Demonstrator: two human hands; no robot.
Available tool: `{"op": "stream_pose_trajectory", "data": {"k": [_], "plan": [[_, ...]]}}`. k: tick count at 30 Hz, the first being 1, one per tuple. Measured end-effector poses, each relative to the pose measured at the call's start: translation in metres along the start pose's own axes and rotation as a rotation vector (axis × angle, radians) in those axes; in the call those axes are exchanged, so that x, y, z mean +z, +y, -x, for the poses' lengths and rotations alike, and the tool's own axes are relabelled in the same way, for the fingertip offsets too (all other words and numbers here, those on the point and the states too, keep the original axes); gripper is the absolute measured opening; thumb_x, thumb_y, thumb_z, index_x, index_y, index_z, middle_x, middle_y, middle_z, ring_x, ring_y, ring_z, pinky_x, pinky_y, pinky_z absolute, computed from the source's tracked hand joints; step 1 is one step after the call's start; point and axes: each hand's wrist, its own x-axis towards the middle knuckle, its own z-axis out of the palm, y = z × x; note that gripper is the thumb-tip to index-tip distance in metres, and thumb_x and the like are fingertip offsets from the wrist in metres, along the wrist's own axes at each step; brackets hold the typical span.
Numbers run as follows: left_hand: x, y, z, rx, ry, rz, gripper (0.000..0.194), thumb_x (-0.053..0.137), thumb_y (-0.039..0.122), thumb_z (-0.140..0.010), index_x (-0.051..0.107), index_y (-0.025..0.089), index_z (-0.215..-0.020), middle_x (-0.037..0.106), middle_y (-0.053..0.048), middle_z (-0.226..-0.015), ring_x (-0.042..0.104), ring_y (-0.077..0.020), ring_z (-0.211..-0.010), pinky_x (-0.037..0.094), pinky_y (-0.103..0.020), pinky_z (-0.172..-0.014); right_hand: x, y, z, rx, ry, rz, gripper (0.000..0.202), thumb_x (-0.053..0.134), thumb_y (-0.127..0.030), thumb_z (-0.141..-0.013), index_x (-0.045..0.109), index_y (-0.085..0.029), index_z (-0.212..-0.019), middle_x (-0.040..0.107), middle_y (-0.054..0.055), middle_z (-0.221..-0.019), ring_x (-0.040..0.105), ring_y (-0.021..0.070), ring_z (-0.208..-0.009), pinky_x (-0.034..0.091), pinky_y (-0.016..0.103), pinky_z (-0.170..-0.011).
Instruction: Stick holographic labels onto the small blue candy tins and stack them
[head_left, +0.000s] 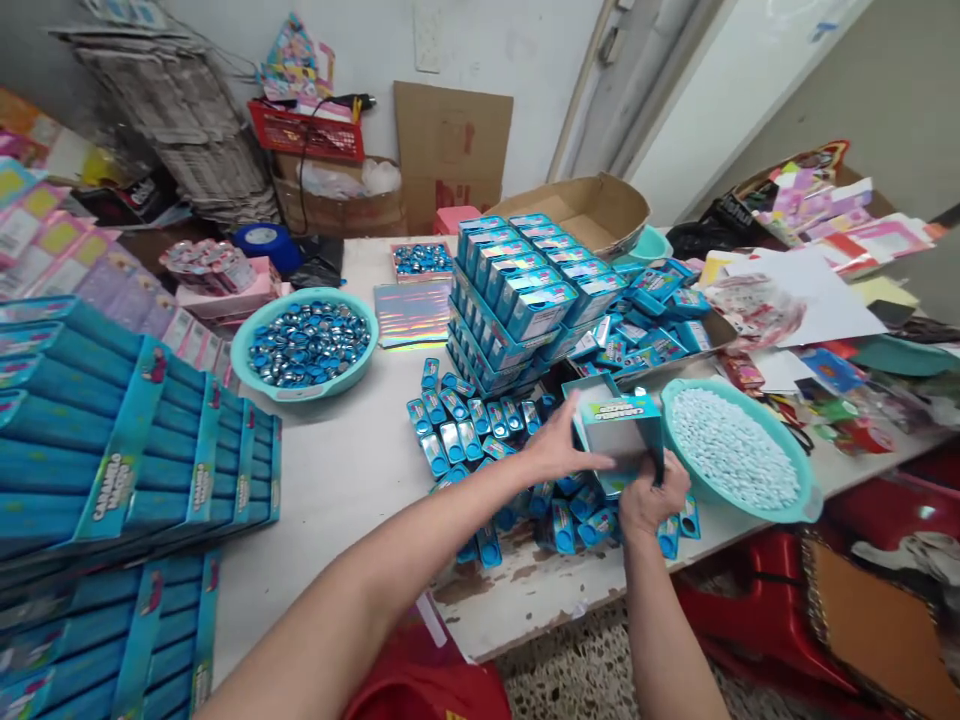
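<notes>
Left hand (559, 447), right hand (652, 497) clamped on opposite sides of open carton (618, 411), likely for steadiness; small cases (451, 441) near, presumably for reach.

Table (337, 510): white, spreading to both sides of the left hand (561, 446) and right hand (655, 497); paint worn to brown along the edge below them
Boxes (470, 440): small, blue, loose around and beneath both hands, many on the left hand's side
Trays (487, 340): stacked, filled, beyond the left hand
Bowl (240, 353): teal, well left of the left hand
Second bowl (807, 492): teal, just right of the right hand
Film (411, 316): shiny, beyond the left hand, between first bowl and trays
</notes>
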Motion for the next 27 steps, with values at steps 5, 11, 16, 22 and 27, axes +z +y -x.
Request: {"op": "stream_pose_trajectory", "data": {"k": [5,11,16,22,27], "plan": [[0.004,0.026,-0.018,0.04,0.285,0.067,0.038,0.05,0.031,-0.083,0.053,0.013,-0.116,0.067,-0.013,-0.101,0.062,-0.0228,-0.093,0.047,-0.037,-0.086,-0.003,-0.001,0.006,0.055,-0.322,0.016,0.056,0.046,-0.057,-0.08,0.054,-0.012,-0.111,0.061,0.016,-0.103,0.056,0.0295,-0.099,0.042,0.044,-0.085],[-0.115,0.007,0.086,0.025,0.524,-0.012,0.033,0.056,0.033,-0.076,0.057,0.012,-0.102,0.067,-0.005,-0.094,0.059,-0.0199,-0.092,0.047,-0.033,-0.085,-0.021,-0.009,0.019,-0.162,-0.321,0.115,0.054,0.046,-0.056,-0.082,0.054,-0.012,-0.112,0.055,0.019,-0.117,0.042,0.0331,-0.12,0.033,0.053,-0.097],[-0.186,-0.11,0.218,-0.73,0.636,-0.239,0.03,0.061,0.027,-0.067,0.057,0.013,-0.094,0.066,-0.005,-0.081,0.062,-0.0242,-0.076,0.051,-0.033,-0.067,-0.054,-0.052,0.101,-0.317,-0.443,-0.161,0.029,0.053,-0.031,-0.085,0.052,-0.019,-0.111,0.06,0.011,-0.098,0.056,0.0243,-0.096,0.046,0.044,-0.085],[-0.161,-0.153,0.253,-0.96,0.833,-0.565,0.073,0.06,0.041,-0.072,0.035,0.007,-0.132,0.05,-0.023,-0.124,0.045,-0.0366,-0.118,0.039,-0.048,-0.095,-0.059,-0.075,0.147,-0.455,-0.738,-0.065,0.046,0.042,-0.014,-0.085,0.039,-0.022,-0.13,0.05,0.013,-0.124,0.041,0.0279,-0.123,0.042,0.048,-0.092],[-0.055,-0.094,0.208,-0.558,0.424,-0.592,0.077,0.055,0.048,-0.076,0.025,0.015,-0.139,0.039,-0.018,-0.135,0.036,-0.0306,-0.127,0.033,-0.044,-0.102,-0.023,-0.069,0.099,-0.82,-1.065,0.118,0.065,0.052,-0.014,-0.076,0.035,-0.021,-0.138,0.036,0.008,-0.144,0.018,0.0325,-0.137,0.029,0.051,-0.104]]}}
